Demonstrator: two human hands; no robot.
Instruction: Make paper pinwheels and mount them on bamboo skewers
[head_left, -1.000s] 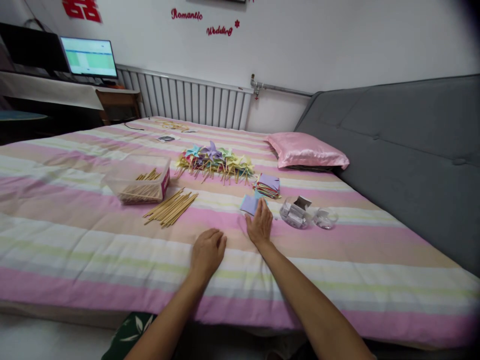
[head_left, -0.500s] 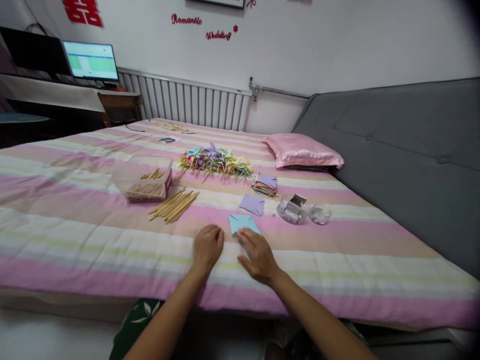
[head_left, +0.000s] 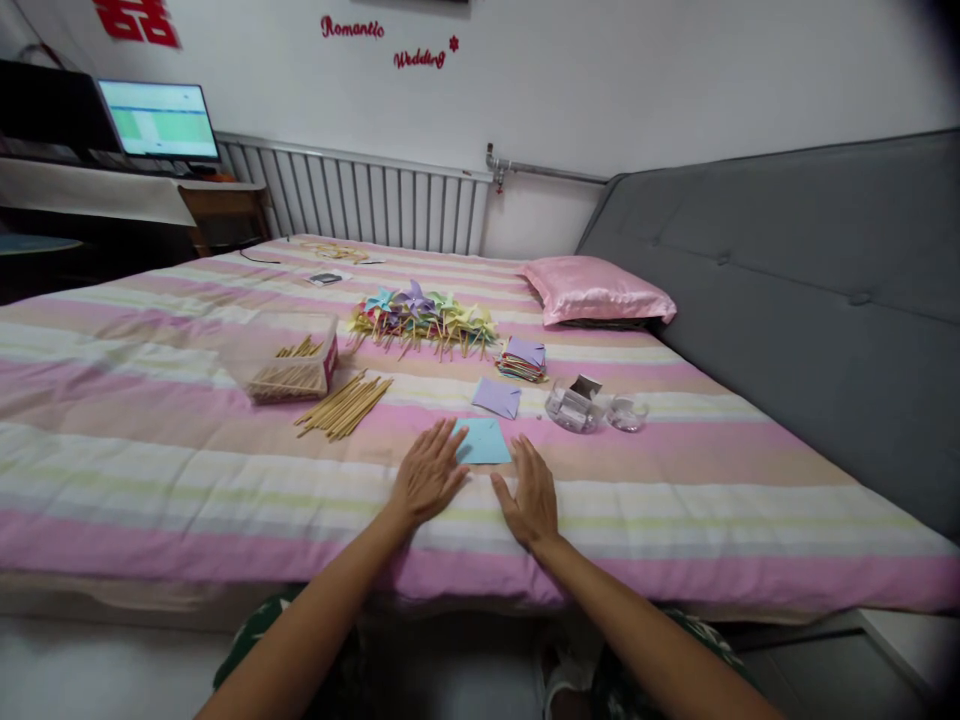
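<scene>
A light blue paper square (head_left: 482, 441) lies flat on the striped bedspread between my two hands. My left hand (head_left: 429, 473) rests at its left edge, fingers stretched out and partly over the corner. On the other side, my right hand (head_left: 531, 492) lies open with the fingertips by the paper's right edge. Just behind is a purple paper square (head_left: 496, 397) with slits at its corners. Farther back stands a stack of coloured paper squares (head_left: 523, 360). Thin wooden sticks (head_left: 345, 405) are spread to the left of my left hand.
A clear plastic box (head_left: 292, 365) holds more sticks. Finished paper pinwheels (head_left: 420, 318) lie in a heap mid-bed. Two small clear containers, a larger one (head_left: 574, 408) and a smaller one (head_left: 626, 414), sit right of the purple square. A pink pillow (head_left: 600, 290) lies near the grey headboard (head_left: 787, 260).
My left hand has opened from a loose fist and moved to the blue paper. My right hand has shifted off it to the right edge. The blue square now sits straighter.
</scene>
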